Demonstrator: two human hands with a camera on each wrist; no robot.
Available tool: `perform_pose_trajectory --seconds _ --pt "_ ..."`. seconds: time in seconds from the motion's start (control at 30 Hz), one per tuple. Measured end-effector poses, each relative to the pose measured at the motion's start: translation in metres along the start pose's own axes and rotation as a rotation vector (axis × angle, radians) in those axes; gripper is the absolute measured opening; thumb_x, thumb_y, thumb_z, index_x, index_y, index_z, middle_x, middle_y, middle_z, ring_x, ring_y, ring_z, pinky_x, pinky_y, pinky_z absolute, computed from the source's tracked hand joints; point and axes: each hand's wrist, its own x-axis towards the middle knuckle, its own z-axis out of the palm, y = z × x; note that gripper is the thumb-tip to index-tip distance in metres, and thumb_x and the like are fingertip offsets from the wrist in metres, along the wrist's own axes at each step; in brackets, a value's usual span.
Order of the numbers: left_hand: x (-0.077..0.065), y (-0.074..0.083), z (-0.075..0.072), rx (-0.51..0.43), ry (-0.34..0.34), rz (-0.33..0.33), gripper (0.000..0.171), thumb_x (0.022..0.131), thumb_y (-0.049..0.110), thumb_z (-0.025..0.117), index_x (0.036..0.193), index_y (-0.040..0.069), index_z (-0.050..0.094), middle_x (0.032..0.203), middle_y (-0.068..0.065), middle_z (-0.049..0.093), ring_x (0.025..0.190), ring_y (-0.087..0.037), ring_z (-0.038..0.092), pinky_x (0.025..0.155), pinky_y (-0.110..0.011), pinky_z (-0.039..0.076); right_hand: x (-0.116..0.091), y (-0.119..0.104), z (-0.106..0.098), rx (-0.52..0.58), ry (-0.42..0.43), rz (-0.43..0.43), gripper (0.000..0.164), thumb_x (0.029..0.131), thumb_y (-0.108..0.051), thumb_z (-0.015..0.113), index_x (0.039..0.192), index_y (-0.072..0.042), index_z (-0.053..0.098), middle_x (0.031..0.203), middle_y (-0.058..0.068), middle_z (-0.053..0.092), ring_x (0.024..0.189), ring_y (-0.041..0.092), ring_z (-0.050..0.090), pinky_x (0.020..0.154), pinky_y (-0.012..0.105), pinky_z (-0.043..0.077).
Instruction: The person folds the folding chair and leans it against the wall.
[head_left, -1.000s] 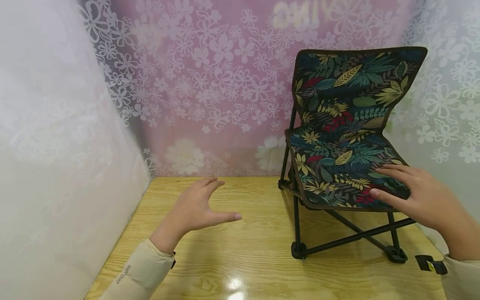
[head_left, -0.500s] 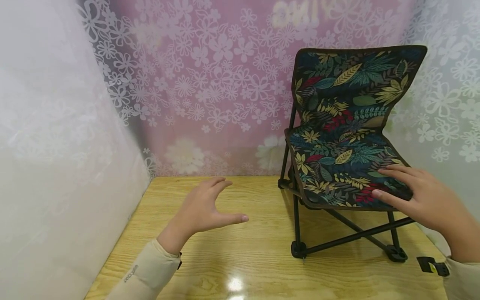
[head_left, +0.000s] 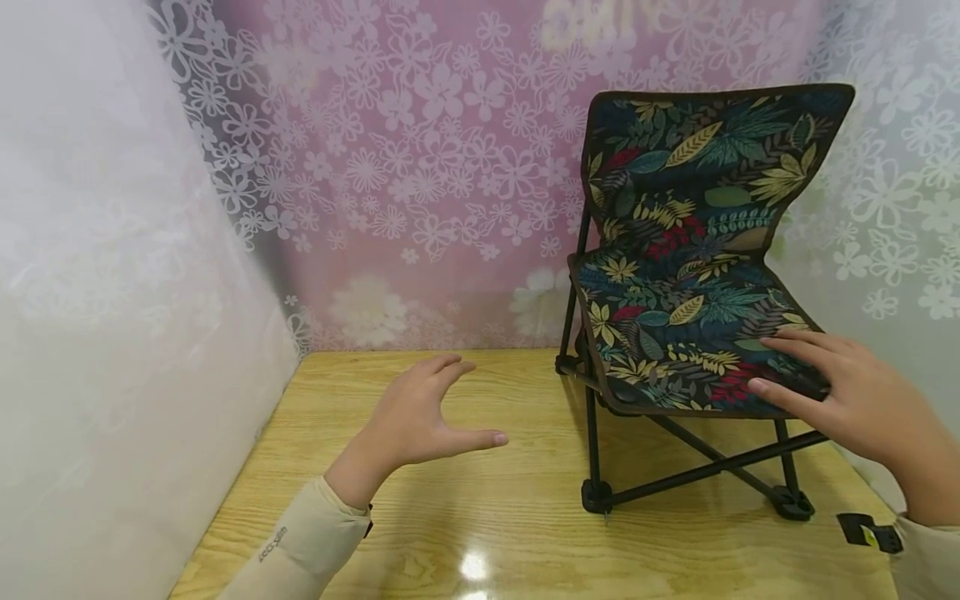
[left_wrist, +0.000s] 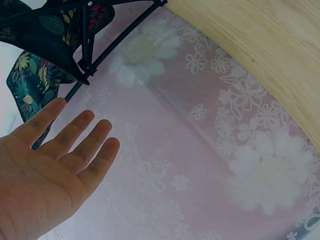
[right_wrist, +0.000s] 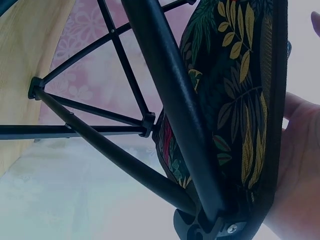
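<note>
A folding chair (head_left: 697, 333) with dark leaf-print fabric and a black tube frame stands unfolded at the right. In the head view my right hand (head_left: 855, 400) is over the front right part of the seat, thumb and fingers spread. The right wrist view shows this hand (right_wrist: 305, 155) partly hidden behind the seat fabric (right_wrist: 235, 100); whether it touches the fabric I cannot tell. My left hand (head_left: 412, 417) hovers above the wooden surface, left of the chair, and holds nothing. Its fingers look loosely extended in the left wrist view, palm (left_wrist: 40, 185) facing that camera.
Under the chair is a light wooden surface (head_left: 480, 492). A pink flowered curtain (head_left: 420, 183) hangs behind it. Whitish sheets close in the left (head_left: 127, 292) and the right side (head_left: 892, 233). A black strap (head_left: 862, 532) sticks out from the right sleeve.
My left hand has drifted a little to the right, toward the chair. The right hand has shifted very slightly right. The chair keeps its place and shape.
</note>
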Motion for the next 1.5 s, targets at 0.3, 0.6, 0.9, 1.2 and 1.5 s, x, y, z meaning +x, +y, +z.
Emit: perform_pose_trajectory --seconds 0.3,0.6,0.9,1.2,1.5 --pt "0.003 0.005 0.003 0.016 0.009 0.027 0.107 0.073 0.097 0.062 0.153 0.026 0.058 0.159 -0.003 0.055 0.144 -0.03 0.056 0.113 -0.057 0.05 -0.002 0.002 0.0 -0.005 0.008 -0.009 0.074 0.095 -0.048 0.077 0.147 0.0 0.058 0.153 0.037 0.047 0.133 0.065 0.041 0.103 0.083 0.03" --pt "0.005 0.009 0.006 0.002 0.01 0.031 0.109 0.072 0.097 0.063 0.154 0.027 0.057 0.159 -0.002 0.054 0.145 -0.031 0.055 0.114 -0.058 0.049 -0.009 0.009 0.002 0.005 0.002 0.012 0.073 0.096 -0.048 0.075 0.149 0.0 0.057 0.153 0.038 0.046 0.135 0.066 0.038 0.108 0.085 0.025" --pt "0.005 0.012 0.007 -0.02 0.007 0.032 0.108 0.072 0.097 0.063 0.155 0.028 0.056 0.161 -0.001 0.052 0.147 -0.03 0.053 0.115 -0.058 0.048 -0.015 0.015 0.002 0.003 0.001 0.021 0.073 0.097 -0.046 0.075 0.149 0.002 0.056 0.153 0.04 0.043 0.133 0.068 0.037 0.106 0.086 0.025" --pt "0.006 0.016 0.011 -0.034 0.02 0.053 0.106 0.074 0.094 0.065 0.155 0.026 0.056 0.162 -0.001 0.052 0.147 -0.03 0.053 0.117 -0.056 0.047 -0.02 0.017 0.002 0.009 0.001 0.032 0.073 0.097 -0.046 0.075 0.148 0.003 0.056 0.154 0.04 0.042 0.135 0.068 0.035 0.106 0.086 0.024" --pt "0.007 0.021 0.013 -0.049 0.026 0.057 0.106 0.073 0.095 0.065 0.154 0.027 0.057 0.161 0.001 0.052 0.147 -0.028 0.053 0.116 -0.056 0.048 -0.025 0.022 0.0 0.017 0.01 0.045 0.074 0.097 -0.044 0.076 0.148 0.004 0.055 0.153 0.042 0.042 0.133 0.069 0.036 0.103 0.085 0.025"
